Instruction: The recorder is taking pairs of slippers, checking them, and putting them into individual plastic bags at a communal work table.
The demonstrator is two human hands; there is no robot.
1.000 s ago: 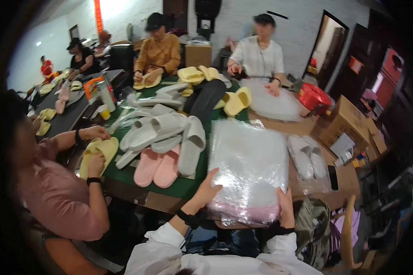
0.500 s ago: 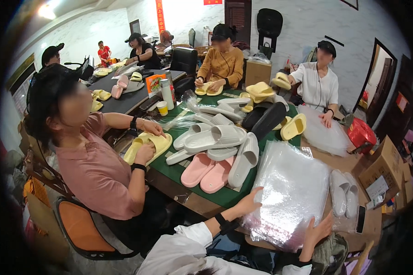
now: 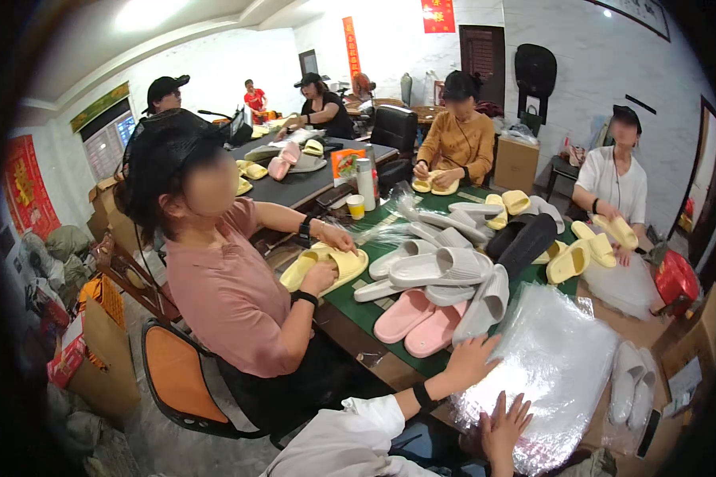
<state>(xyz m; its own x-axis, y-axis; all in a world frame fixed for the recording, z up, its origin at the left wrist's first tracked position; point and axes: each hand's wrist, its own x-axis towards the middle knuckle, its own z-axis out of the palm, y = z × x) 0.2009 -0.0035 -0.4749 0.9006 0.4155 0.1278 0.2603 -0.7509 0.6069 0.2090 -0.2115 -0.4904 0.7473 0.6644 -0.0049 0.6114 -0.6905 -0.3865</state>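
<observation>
A stack of clear plastic bags (image 3: 561, 342) lies at the table's near edge, shining under the light. My left hand (image 3: 471, 364) rests on the stack's left side, fingers stretched out and holding nothing. My right hand (image 3: 504, 425) is on the near part of the same stack, its fingers spread. Just beyond my left hand sit a pair of pink slides (image 3: 436, 324) and a pile of light grey slides (image 3: 445, 267). To the right of the bags is a grey pair (image 3: 632, 381) in a clear bag.
A co-worker in pink (image 3: 223, 286) sits at my left, handling yellow slides (image 3: 326, 268). Across the table, a person in mustard (image 3: 457, 135) and one in white (image 3: 612, 183) handle more yellow slides. A cardboard box (image 3: 696, 358) stands at right; a yellow cup (image 3: 356, 207) is farther back.
My head view has turned left. My right hand has moved from the stack's right edge to its near left part, closer to my left hand. The person in white has lowered a yellow slide.
</observation>
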